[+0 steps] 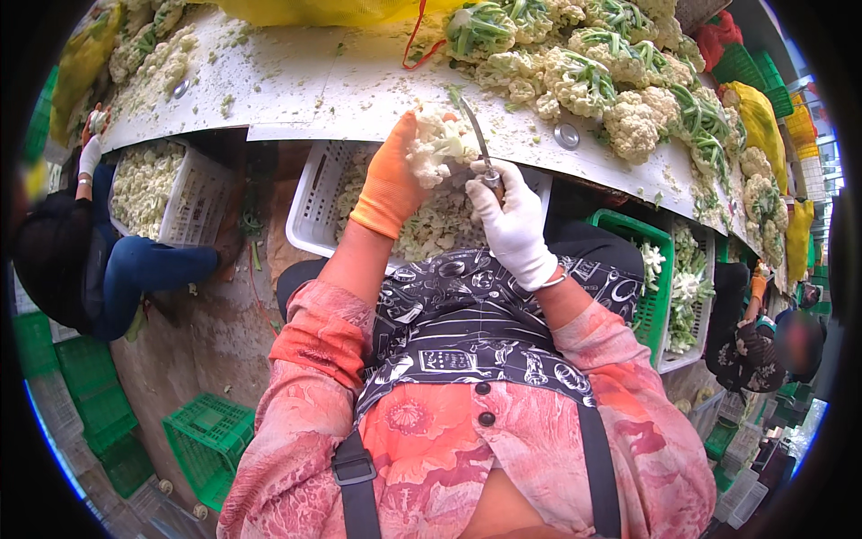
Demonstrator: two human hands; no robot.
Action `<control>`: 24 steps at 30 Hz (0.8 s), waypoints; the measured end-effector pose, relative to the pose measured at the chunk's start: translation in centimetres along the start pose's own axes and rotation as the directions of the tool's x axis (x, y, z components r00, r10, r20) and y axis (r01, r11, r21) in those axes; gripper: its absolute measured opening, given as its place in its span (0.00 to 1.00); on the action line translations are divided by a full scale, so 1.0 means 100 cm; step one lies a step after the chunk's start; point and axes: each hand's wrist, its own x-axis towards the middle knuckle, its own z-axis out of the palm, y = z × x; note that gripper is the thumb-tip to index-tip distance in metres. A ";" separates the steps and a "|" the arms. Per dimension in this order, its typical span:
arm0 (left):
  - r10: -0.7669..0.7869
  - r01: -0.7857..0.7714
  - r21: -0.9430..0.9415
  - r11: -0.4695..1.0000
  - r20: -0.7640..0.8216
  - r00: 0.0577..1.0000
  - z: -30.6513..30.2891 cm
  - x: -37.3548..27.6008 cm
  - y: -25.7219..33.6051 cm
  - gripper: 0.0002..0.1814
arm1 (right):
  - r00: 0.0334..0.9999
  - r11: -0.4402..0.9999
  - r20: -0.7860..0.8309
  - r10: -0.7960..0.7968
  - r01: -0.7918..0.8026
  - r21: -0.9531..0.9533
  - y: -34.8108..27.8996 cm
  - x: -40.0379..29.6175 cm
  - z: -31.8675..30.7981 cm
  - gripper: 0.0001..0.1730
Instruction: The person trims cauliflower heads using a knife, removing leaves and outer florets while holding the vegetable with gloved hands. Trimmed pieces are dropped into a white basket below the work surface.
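Observation:
My left hand (392,180), in an orange glove, grips a piece of cauliflower (438,147) above a white plastic crate. In my right hand (513,226), gloved in white, is a knife (479,131) with a narrow curved blade and a short handle. Its blade points up and away from me, close to the right side of the cauliflower. Cut cauliflower florets (431,232) fill much of the white crate (311,202) over my lap, just under the table edge. The fingers of my left hand are partly hidden behind the cauliflower.
Trimmed and leafy cauliflower heads (633,121) are heaped on the white table (289,81) at right. A yellow mesh bag (323,10) lies at the far side. A green crate (656,303) with leaf stalks stands to my right. Co-workers sit on both sides; another green crate (209,438) is behind left.

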 end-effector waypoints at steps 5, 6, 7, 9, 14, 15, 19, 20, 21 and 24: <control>-0.117 0.112 0.042 0.993 0.144 0.983 -0.020 -0.012 0.012 0.43 | 0.991 0.980 0.108 -0.081 0.099 -0.172 0.008 -0.022 -0.010 0.19; -0.145 0.141 0.050 0.989 0.110 0.983 -0.019 -0.015 0.014 0.43 | 0.988 0.981 0.142 -0.060 0.085 -0.173 0.010 -0.026 -0.012 0.19; -0.173 0.169 0.056 0.984 0.077 0.982 -0.018 -0.017 0.016 0.43 | 0.981 0.973 0.184 -0.062 0.101 -0.209 0.009 -0.027 -0.016 0.19; -0.212 0.203 0.089 0.975 0.112 0.971 -0.016 -0.021 0.020 0.43 | 0.962 0.950 0.266 -0.059 0.136 -0.281 0.004 -0.023 -0.029 0.19; -0.279 0.254 0.158 0.954 0.168 0.946 -0.027 -0.026 0.026 0.38 | 0.918 0.811 0.395 -0.037 0.258 -0.524 -0.010 -0.016 -0.039 0.15; -0.290 0.264 0.184 0.947 0.135 0.947 -0.027 -0.026 0.026 0.36 | 0.926 0.790 0.375 -0.043 0.261 -0.554 -0.010 -0.016 -0.036 0.14; -0.177 0.110 0.379 0.919 0.146 0.973 -0.015 -0.032 0.028 0.27 | 0.940 0.705 0.337 -0.059 0.278 -0.653 0.001 -0.019 -0.019 0.13; -0.171 0.116 0.360 0.926 0.126 0.977 -0.010 -0.036 0.028 0.25 | 0.956 0.739 0.292 -0.037 0.222 -0.636 0.009 -0.019 -0.015 0.13; -0.161 0.118 0.341 0.933 0.102 0.982 -0.007 -0.040 0.029 0.23 | 0.960 0.776 0.281 -0.005 0.181 -0.604 0.010 -0.020 -0.010 0.14; -0.162 0.132 0.362 0.923 0.054 0.985 -0.018 -0.037 0.028 0.21 | 0.960 0.826 0.267 0.080 0.086 -0.558 0.006 -0.022 0.001 0.14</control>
